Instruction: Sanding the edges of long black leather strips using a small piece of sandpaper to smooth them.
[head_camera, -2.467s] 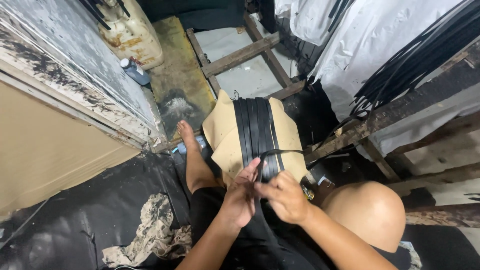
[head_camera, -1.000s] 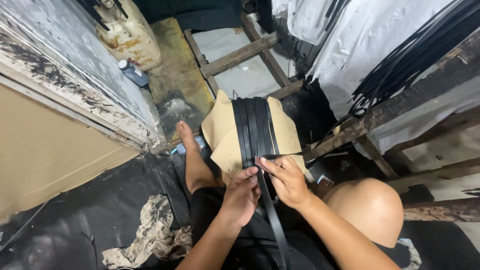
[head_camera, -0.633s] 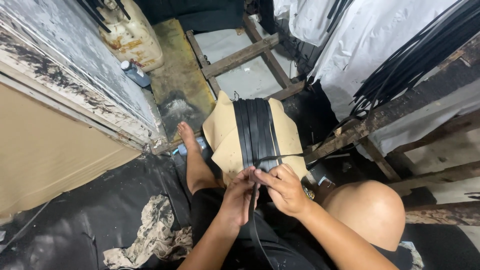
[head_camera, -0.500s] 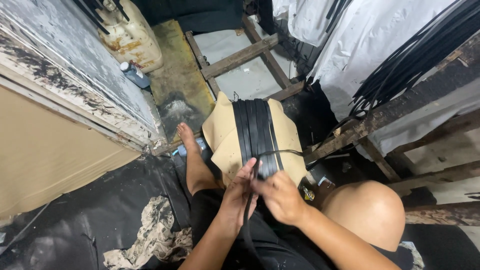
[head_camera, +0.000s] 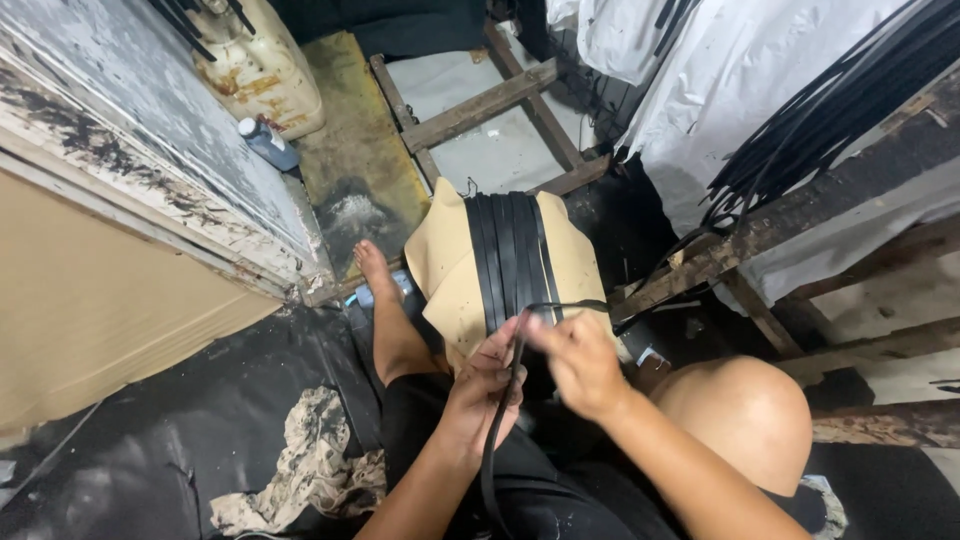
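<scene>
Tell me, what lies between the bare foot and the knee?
In the head view, between foot and knee: the tan piece wrapped with black strips, and both hands.

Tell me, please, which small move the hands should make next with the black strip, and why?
Probably draw the loose black strip snug across the tan form: both the left hand and right hand pinch it, while its loop stands slack beside the laid strips.

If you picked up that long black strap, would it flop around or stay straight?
Probably flop: the black strap bends and hangs limp below the left hand. It likely feels light, since fingertips of the right hand hold it. More straps bend snugly around the tan form.
</scene>
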